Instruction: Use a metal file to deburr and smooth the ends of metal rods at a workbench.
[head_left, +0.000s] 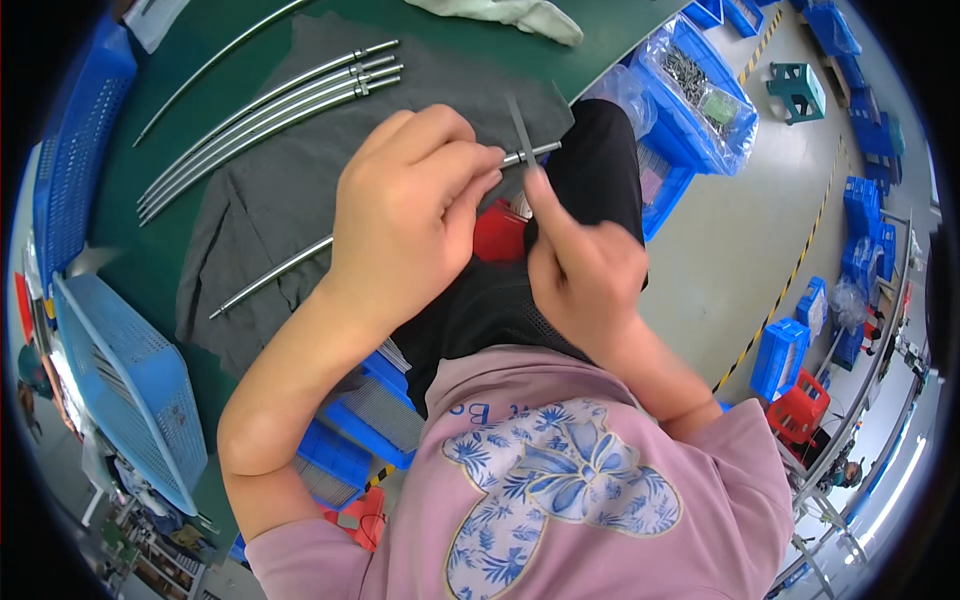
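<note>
My left hand (405, 200) is closed around a thin shiny metal rod (272, 277), which runs from the lower left, under the hand, to a stepped tip beyond the fingertips. In my right hand (590, 275) I grip a narrow flat grey strip, like a small file (519, 122), with the thumb along it. It crosses the rod near its tip and seems to touch it. A dark grey cloth (455, 95) lies beneath my left hand on the green table (225, 75). Several similar metal rods (265, 108) lie side by side at the far left, partly on the cloth.
A whitish glove (505, 12) lies at the table's far edge. Blue baskets (130, 375) stand at the left. A plastic-lined blue bin (735, 135) of small metal parts is at the right. Blue boxes (375, 412) sit below the table; a green stool (797, 92) stands on the floor.
</note>
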